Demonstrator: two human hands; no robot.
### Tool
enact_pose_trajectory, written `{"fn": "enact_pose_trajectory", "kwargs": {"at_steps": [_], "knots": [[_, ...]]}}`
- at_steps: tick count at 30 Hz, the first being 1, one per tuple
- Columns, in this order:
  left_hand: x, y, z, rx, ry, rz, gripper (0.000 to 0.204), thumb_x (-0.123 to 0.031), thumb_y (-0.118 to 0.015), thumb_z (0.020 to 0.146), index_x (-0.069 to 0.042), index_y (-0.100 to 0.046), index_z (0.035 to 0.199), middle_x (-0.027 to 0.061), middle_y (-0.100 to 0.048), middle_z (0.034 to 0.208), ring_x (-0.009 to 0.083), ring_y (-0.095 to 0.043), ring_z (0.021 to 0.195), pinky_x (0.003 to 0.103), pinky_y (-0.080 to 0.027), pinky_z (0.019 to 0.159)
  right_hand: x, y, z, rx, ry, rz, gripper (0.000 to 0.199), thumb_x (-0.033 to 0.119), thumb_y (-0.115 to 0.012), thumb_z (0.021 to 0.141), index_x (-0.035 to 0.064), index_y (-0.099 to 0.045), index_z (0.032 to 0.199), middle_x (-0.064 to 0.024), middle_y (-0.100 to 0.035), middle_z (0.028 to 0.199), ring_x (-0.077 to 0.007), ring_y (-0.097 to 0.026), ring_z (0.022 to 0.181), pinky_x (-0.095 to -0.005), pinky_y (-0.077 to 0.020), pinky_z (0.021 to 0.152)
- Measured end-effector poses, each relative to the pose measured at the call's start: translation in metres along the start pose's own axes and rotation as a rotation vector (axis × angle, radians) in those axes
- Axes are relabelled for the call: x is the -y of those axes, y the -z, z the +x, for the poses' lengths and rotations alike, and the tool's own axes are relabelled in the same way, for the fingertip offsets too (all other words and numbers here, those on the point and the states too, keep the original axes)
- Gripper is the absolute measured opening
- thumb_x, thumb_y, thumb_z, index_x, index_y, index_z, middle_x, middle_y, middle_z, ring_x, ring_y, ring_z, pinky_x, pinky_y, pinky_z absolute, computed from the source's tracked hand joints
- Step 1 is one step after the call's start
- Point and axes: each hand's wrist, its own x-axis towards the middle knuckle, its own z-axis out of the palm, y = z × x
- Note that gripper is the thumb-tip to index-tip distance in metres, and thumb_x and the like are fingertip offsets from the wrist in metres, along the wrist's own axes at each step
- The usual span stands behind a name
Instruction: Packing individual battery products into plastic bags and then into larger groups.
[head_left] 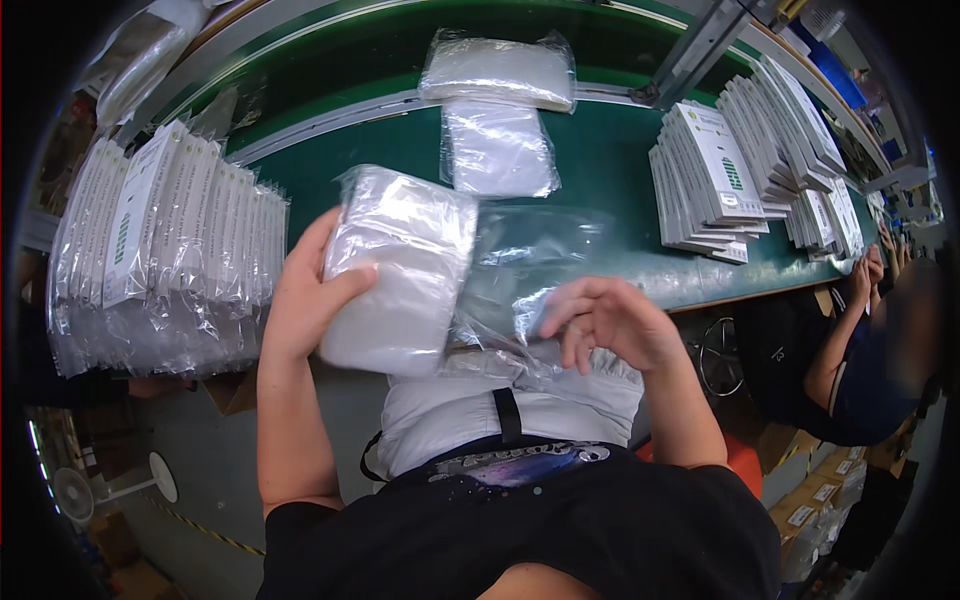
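My left hand (318, 285) grips a thick stack of clear plastic bags (410, 270), thumb on top and fingers beneath. To its right, my right hand (622, 325) is raised at the table's near edge. Its half-bent fingers are apart and slightly blurred, and I see nothing held in them. A loose clear plastic bag (545, 240) lies between the hands, its crumpled near part by the right fingertips. Whether those fingertips touch it is hard to make out.
Two more bag stacks, a near one (498, 150) and a far one (497, 72), lie at the green table's back. Bagged flat white boxes (180, 225) stand in a row at left. Piles of white boxes (715, 170) are at right, where another person (850, 350) sits.
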Motion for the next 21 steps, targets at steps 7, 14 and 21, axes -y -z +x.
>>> {"fn": "enact_pose_trajectory", "kwargs": {"at_steps": [7,14,21], "knots": [[-0.028,-0.051,-0.016,-0.211,-0.472,0.806,0.050,-0.015,-0.070,0.074,0.000,-0.051,0.118,0.0180,-0.055,0.110,0.0327,-0.052,0.105,0.037,-0.041,0.092,-0.028,-0.025,0.026,-0.413,0.101,-0.375,0.023,0.015,-0.066,0.085,-0.0051,-0.061,0.094,-0.0103,-0.065,0.077,-0.0138,-0.063,0.066,-0.0243,-0.0482,0.054],[-0.012,-0.092,-0.034,0.142,-0.240,0.535,0.026,-0.019,-0.071,0.077,-0.001,-0.058,0.091,0.0095,-0.055,0.081,0.0224,-0.057,0.069,0.033,-0.046,0.061,-0.050,-0.049,0.036,-0.457,0.234,-0.193,0.022,0.019,-0.071,0.082,0.0056,-0.057,0.073,-0.0017,-0.057,0.063,-0.0073,-0.053,0.053,-0.0189,-0.0415,0.046],[-0.011,-0.085,-0.036,-0.203,-0.229,0.106,0.005,-0.002,-0.059,0.085,0.002,-0.058,0.083,0.0050,-0.057,0.080,0.0097,-0.053,0.068,0.023,-0.045,0.063,-0.047,-0.043,-0.008,-0.745,0.332,-0.444,0.017,0.012,-0.070,0.080,0.0023,-0.057,0.084,-0.0052,-0.059,0.072,-0.0090,-0.054,0.060,-0.0215,-0.0421,0.053]]}}
